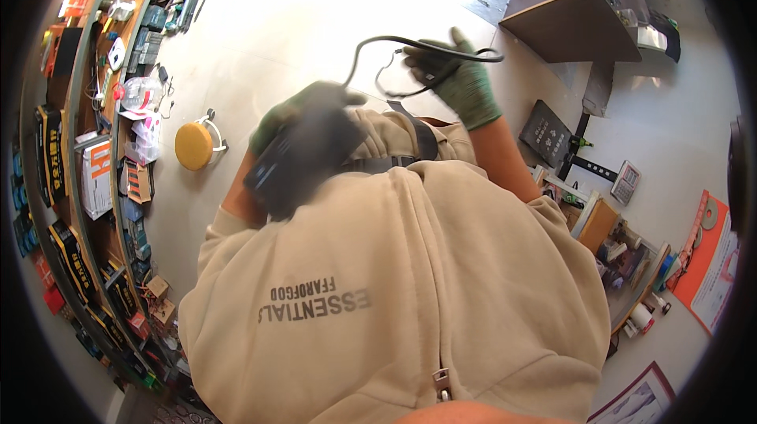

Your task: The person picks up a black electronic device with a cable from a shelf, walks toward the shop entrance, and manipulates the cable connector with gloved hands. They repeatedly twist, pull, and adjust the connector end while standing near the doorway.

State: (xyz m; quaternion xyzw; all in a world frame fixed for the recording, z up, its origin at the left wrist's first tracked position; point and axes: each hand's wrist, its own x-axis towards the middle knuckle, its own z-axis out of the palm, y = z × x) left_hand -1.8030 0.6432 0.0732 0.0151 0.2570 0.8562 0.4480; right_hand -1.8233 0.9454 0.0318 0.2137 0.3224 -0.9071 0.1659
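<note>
My left hand [293, 111], in a green and dark work glove, grips a black box-shaped device [311, 157] close to my waist. The device is smeared by motion, so its exact kind does not show. A black cable [410, 40] rises near the left hand and arcs across to the right. My right hand [467, 91], gloved the same way, is raised in front of me with its thumb sticking up and its fingers bent around part of the cable. One loop of cable juts past that hand, and a thinner end hangs on its left side.
Packed shelves [95, 108] line the left side. A round yellow-topped stool [194, 145] stands on the floor nearby. A dark brown desk [572, 22] is at the far right. Nearer on the right are a black box [546, 132], a calculator [625, 182] and a cluttered workbench [619, 242].
</note>
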